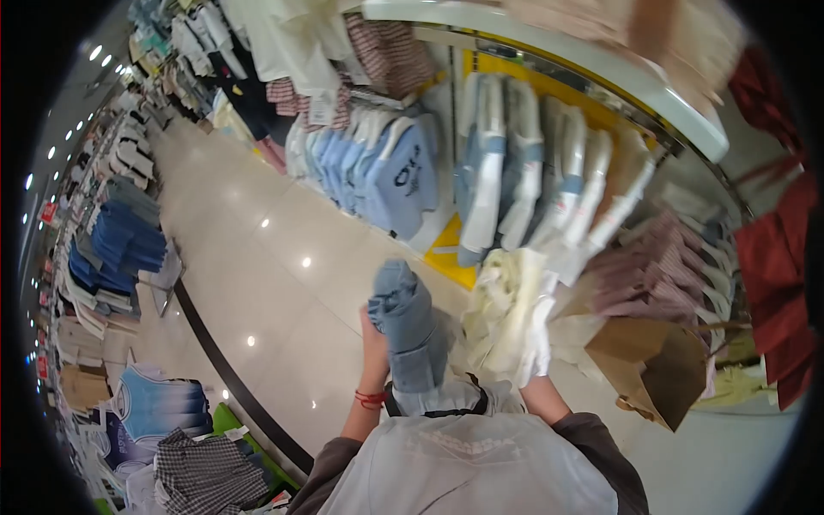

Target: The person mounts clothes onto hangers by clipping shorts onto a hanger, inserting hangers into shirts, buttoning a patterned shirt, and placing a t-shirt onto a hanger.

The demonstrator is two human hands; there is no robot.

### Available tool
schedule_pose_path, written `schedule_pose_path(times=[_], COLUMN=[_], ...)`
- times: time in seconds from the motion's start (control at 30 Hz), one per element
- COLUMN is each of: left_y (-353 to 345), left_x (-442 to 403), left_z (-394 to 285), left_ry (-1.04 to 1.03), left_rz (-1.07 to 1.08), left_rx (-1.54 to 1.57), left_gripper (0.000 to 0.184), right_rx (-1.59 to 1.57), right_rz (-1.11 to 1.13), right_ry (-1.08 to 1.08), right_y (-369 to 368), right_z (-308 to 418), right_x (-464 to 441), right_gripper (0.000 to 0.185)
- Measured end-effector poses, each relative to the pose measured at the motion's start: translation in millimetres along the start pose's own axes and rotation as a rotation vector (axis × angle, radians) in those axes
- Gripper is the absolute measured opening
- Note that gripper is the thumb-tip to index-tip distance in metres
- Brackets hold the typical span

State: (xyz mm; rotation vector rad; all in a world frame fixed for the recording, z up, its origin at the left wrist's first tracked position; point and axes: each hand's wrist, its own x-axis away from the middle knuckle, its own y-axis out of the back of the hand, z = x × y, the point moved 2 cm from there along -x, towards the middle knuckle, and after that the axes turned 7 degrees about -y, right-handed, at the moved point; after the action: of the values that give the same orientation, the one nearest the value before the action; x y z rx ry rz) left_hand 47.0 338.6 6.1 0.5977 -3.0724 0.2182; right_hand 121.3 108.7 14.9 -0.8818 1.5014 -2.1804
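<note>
A rolled or folded blue denim garment (408,322) stands upright against my left hand (374,343), whose fingers are mostly hidden behind it; a red band circles that wrist. My right hand (536,385) is at the lower end of a bundle of pale yellow and white clothes (502,300), its fingers covered by the white fabric. A dark strap crosses between the two bundles, close to my chest.
Light blue shirts (399,176) hang on a rack ahead. White and blue garments (532,163) hang to their right. A brown paper bag (644,365) is at the right, near pink clothes (652,266). Clothing displays (124,240) line the left side of the tiled aisle (257,249).
</note>
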Motion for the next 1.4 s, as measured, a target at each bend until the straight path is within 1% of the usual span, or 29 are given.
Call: schedule_pose_path(times=[0.03, 0.07, 0.1, 0.2, 0.23, 0.37, 0.47, 0.5, 0.53, 0.6, 0.63, 0.67, 0.7, 0.8, 0.83, 0.9, 0.93, 1.0, 1.1, 1.13, 1.2, 1.23, 1.27, 1.33, 1.4], left_y=[18.7, 24.8, 40.1, 77.3, 90.4, 129.7, 150.1, 159.1, 159.7, 161.0, 170.1, 179.4, 190.2, 221.6, 234.1, 255.2, 265.9, 289.0, 323.6, 341.8, 379.4, 403.3, 424.3, 470.0, 522.1], left_x=[-20.7, -40.3, -55.3, -87.9, -95.6, -122.6, -141.3, -147.6, -157.4, -175.2, -185.2, -197.8, -210.0, -244.8, -255.8, -281.6, -289.1, -302.0, -325.5, -337.8, -354.2, -365.6, -374.2, -401.7, -426.1], left_z=[-13.5, -51.3, -60.3, -92.0, -93.5, -76.2, -53.4, -39.6, -39.0, -39.6, -38.7, -39.1, -40.5, -49.9, -51.1, -50.8, -51.7, -60.4, -73.6, -71.9, -71.6, -54.7, -47.7, -51.4, -68.0], left_ry=[-0.081, -0.104, -0.157, -0.109, -0.113, -0.025, -0.033, 0.099, 0.086, 0.178, 0.173, 0.162, 0.154, 0.223, 0.188, 0.111, 0.108, 0.092, 0.031, 0.030, 0.043, 0.053, 0.055, 0.051, 0.044], left_rz=[-0.054, -0.148, -0.152, -0.162, -0.198, -0.234, -0.285, -0.295, -0.269, -0.249, -0.229, -0.205, -0.201, -0.210, -0.205, -0.196, -0.211, -0.243, -0.434, -0.478, -0.561, -0.592, -0.603, -0.617, -0.584], left_rx=[-0.182, -0.367, -0.490, -0.640, -0.725, -0.583, -0.264, -0.089, 0.171, 0.447, 0.491, 0.533, 0.556, 0.676, 0.684, 0.714, 0.772, 0.888, 0.803, 0.819, 0.844, 0.911, 0.893, 0.853, 0.817], left_gripper=[0.059, 0.063, 0.067, 0.072, 0.075, 0.079, 0.074, 0.068, 0.058, 0.053, 0.053, 0.053, 0.057, 0.063, 0.064, 0.066, 0.066, 0.066, 0.061, 0.060, 0.056, 0.053, 0.052, 0.049, 0.051], right_rx=[-0.013, -0.021, -0.025, -0.023, -0.019, 0.087, 0.318, 0.441, 0.492, 0.673, 0.689, 0.705, 0.723, 0.844, 0.882, 0.777, 0.724, 0.775, 0.877, 0.894, 0.876, 0.908, 0.934, 0.970, 0.997], right_rz=[0.016, 0.024, 0.034, 0.052, 0.057, 0.047, 0.011, 0.016, -0.041, -0.145, -0.123, -0.097, -0.067, 0.139, 0.243, 0.272, 0.274, 0.207, 0.130, 0.266, 0.169, 0.173, 0.178, 0.201, 0.225], right_ry=[-0.001, -0.004, -0.004, -0.021, -0.027, -0.139, -0.309, -0.354, -0.438, -0.434, -0.480, -0.522, -0.561, -0.687, -0.711, -0.827, -0.893, -0.952, -1.016, -0.971, -0.986, -0.949, -0.909, -0.845, -0.807], right_y=[-9.1, -17.7, -24.8, -40.1, -42.0, -52.7, -66.7, -77.4, -82.3, -95.3, -90.3, -80.8, -76.0, -85.5, -95.2, -106.2, -109.3, -121.2, -144.4, -150.0, -167.0, -179.6, -194.7, -220.8, -253.7], right_z=[-5.8, -9.3, -13.5, -18.1, -16.3, -23.1, -58.0, -75.5, -95.7, -128.0, -134.4, -139.4, -142.2, -146.0, -147.7, -158.7, -164.5, -178.9, -213.4, -228.4, -258.5, -272.8, -289.4, -324.7, -357.8], right_x=[-17.9, -34.4, -47.7, -81.4, -92.2, -140.1, -197.0, -216.7, -238.2, -279.2, -299.5, -326.0, -353.6, -423.9, -448.1, -501.5, -519.1, -545.0, -595.1, -611.7, -639.8, -657.3, -676.4, -718.4, -756.7], right_gripper=[0.062, 0.062, 0.062, 0.062, 0.062, 0.062, 0.062, 0.057, 0.053, 0.050, 0.050, 0.050, 0.051, 0.051, 0.049, 0.047, 0.046, 0.044, 0.041, 0.041, 0.045, 0.047, 0.049, 0.051, 0.051])
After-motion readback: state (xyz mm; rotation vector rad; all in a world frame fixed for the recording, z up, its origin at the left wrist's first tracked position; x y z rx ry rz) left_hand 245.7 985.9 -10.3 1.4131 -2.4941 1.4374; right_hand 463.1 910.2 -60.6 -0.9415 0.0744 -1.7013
